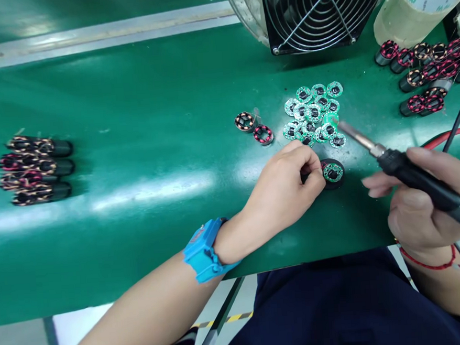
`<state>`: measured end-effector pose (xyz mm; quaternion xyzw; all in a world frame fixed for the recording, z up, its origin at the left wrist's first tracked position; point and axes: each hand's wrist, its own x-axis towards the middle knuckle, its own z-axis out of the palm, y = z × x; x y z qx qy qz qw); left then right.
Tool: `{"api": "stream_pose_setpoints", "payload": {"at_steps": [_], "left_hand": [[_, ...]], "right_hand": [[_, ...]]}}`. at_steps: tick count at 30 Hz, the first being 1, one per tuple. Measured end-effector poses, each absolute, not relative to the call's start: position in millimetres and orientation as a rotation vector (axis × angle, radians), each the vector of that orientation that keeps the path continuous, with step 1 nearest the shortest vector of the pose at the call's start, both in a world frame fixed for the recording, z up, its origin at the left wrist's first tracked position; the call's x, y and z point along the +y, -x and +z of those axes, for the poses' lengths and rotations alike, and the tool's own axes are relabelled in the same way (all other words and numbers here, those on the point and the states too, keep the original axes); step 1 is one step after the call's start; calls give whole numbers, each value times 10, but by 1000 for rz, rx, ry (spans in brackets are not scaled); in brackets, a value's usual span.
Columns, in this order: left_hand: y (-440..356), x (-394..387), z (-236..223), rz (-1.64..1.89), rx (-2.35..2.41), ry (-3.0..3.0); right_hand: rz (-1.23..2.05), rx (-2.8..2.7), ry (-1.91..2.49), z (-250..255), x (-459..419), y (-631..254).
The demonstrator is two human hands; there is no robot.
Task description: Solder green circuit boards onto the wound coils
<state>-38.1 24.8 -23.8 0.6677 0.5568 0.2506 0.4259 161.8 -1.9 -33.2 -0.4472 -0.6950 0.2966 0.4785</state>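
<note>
Nearest my camera, the right hand [417,212] closed around a soldering iron [411,173], its tip raised near a heap of round green circuit boards [313,117]. The left hand [282,184] pinched the side of a black coil cylinder [332,175] capped with one such board, on the glossy green bench mat [130,95] below the heap. Wire-wrapped coil cylinders [422,104] lay farther off; a caged fan [321,13] stood behind.

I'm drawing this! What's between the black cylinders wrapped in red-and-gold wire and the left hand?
Only bare, shiny green mat lies between the black cylinders and the left hand, in the head view.
</note>
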Motion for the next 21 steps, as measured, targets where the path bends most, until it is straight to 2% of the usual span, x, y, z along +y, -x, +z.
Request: {"api": "stream_pose_setpoints", "payload": {"at_steps": [10,17,21], "left_hand": [[395,242,-276,641,1353,-1676],[506,268,-342,716,1156,-1800],[475,266,-388,582,1073,-2000]], "right_hand": [[453,-2228,1228,-402,126,-1389],[602,-2136,1194,-410,95,-1383],[620,-2096,1132,-404,86,-1416]]}}
